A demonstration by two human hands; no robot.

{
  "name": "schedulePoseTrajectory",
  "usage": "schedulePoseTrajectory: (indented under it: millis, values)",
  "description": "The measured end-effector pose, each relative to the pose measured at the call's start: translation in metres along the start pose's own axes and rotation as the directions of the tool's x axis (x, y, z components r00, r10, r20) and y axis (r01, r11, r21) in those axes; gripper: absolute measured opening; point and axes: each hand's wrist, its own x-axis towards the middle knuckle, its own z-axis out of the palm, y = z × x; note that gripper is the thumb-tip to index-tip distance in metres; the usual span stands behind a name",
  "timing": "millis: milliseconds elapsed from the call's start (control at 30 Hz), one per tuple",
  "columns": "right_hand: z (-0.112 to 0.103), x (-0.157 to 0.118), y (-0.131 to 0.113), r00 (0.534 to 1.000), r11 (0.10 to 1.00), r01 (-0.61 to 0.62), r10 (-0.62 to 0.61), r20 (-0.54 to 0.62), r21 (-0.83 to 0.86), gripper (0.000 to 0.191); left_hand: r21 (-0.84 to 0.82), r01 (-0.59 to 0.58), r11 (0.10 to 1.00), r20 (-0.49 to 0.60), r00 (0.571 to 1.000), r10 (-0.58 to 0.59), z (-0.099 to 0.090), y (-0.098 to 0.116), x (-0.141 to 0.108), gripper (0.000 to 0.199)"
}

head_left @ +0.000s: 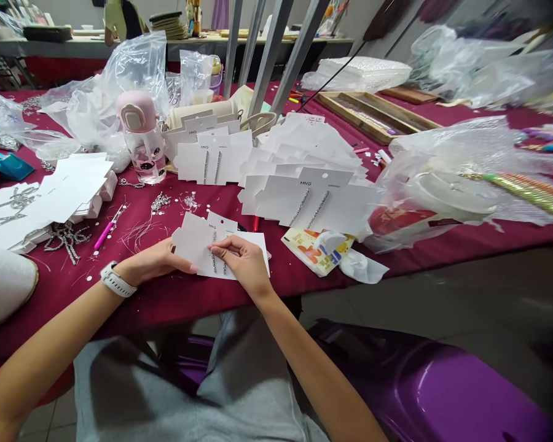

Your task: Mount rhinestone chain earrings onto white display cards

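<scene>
A white card (198, 228) printed MNG lies tilted up at the table's front edge, carrying two sparkly silver strips like drop earrings. My left hand (166, 261) grips its left side, thumb on the front and the other fingers behind. Over the card, my right hand (239, 256) pinches at the upper part of the left strip (214, 261); the fingertips partly cover it. Just behind stand finished-looking cards (233, 147) with the same pairs, and a fanned stack of cards (276, 199) spreads to the right.
A pink-lidded bottle (141, 144) stands behind my left hand. A magenta pen-like tool (104, 236), silver chains (67, 239) and blank cards (80, 184) lie leftward. To the right are a snack packet (316, 255), plastic bags (442, 159) and a wooden tray (364, 113). Metal posts (271, 55) rise behind.
</scene>
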Motion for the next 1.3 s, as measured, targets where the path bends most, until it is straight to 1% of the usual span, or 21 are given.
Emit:
schedulePoseTrajectory:
  millis: [100,233,400,467,533,567,633,700,767,867,933,1000,1067,1133,1233,1300]
  values:
    - [0.000,-0.001,-0.001,1.000,1.000,0.000,0.000,-0.005,0.007,0.013,0.075,0.057,0.996,-0.049,0.997,-0.053,0.004,-0.001,-0.001,0.050]
    - [0.000,-0.003,-0.002,1.000,1.000,0.000,0.000,0.008,0.029,0.012,0.058,0.089,0.994,-0.114,0.990,-0.082,0.008,-0.002,-0.003,0.052]
    - [0.000,-0.006,-0.003,0.999,1.000,0.030,-0.030,0.038,0.002,0.009,-0.049,0.071,0.996,-0.117,0.990,-0.076,0.013,-0.001,-0.011,0.054]
    - [-0.001,-0.007,-0.004,0.998,0.999,0.045,-0.044,0.039,-0.017,0.008,-0.124,0.054,0.991,-0.114,0.991,-0.068,0.017,-0.001,-0.015,0.054]
    - [-0.002,-0.008,-0.005,0.997,0.997,0.071,-0.069,0.041,-0.044,0.008,-0.206,0.018,0.978,-0.137,0.989,-0.047,0.023,-0.002,-0.016,0.054]
    - [-0.003,-0.009,-0.006,0.996,0.995,0.087,-0.085,0.042,-0.058,0.008,-0.246,-0.004,0.969,-0.169,0.985,-0.039,0.028,-0.004,-0.017,0.053]
    - [-0.004,-0.009,-0.006,0.992,0.989,0.122,-0.118,0.047,-0.086,0.009,-0.309,-0.049,0.950,-0.269,0.962,-0.037,0.036,-0.010,-0.016,0.051]
    - [-0.005,-0.010,-0.005,0.989,0.984,0.142,-0.136,0.058,-0.110,0.009,-0.336,-0.089,0.938,-0.382,0.923,-0.049,0.045,-0.017,-0.014,0.050]
    - [-0.005,-0.011,-0.004,0.987,0.981,0.154,-0.147,0.063,-0.121,0.009,-0.332,-0.119,0.936,-0.456,0.889,-0.048,0.050,-0.024,-0.013,0.047]
    - [-0.004,-0.013,-0.002,0.980,0.974,0.190,-0.182,0.076,-0.124,0.011,-0.352,-0.155,0.923,-0.493,0.869,-0.042,0.052,-0.030,-0.013,0.044]
    - [-0.004,-0.015,-0.001,0.975,0.967,0.217,-0.208,0.079,-0.134,0.012,-0.392,-0.166,0.905,-0.495,0.867,-0.056,0.051,-0.030,-0.015,0.043]
    - [-0.003,-0.019,-0.001,0.971,0.955,0.241,-0.236,0.046,-0.175,0.012,-0.438,-0.167,0.883,-0.490,0.868,-0.078,0.049,-0.028,-0.019,0.041]
    - [-0.003,-0.023,-0.003,0.960,0.928,0.273,-0.280,0.006,-0.255,0.014,-0.475,-0.176,0.862,-0.485,0.870,-0.089,0.048,-0.027,-0.025,0.040]
    - [-0.003,-0.029,-0.004,0.939,0.879,0.323,-0.343,0.005,-0.351,0.016,-0.494,-0.180,0.850,-0.475,0.875,-0.091,0.047,-0.028,-0.032,0.038]
    - [-0.003,-0.038,-0.006,0.893,0.780,0.427,-0.442,0.079,-0.457,0.020,-0.522,-0.196,0.830,-0.464,0.882,-0.083,0.044,-0.036,-0.040,0.035]
    - [-0.003,-0.041,-0.007,0.846,0.702,0.506,-0.517,0.130,-0.501,0.022,-0.551,-0.220,0.805,-0.458,0.886,-0.071,0.042,-0.042,-0.043,0.035]
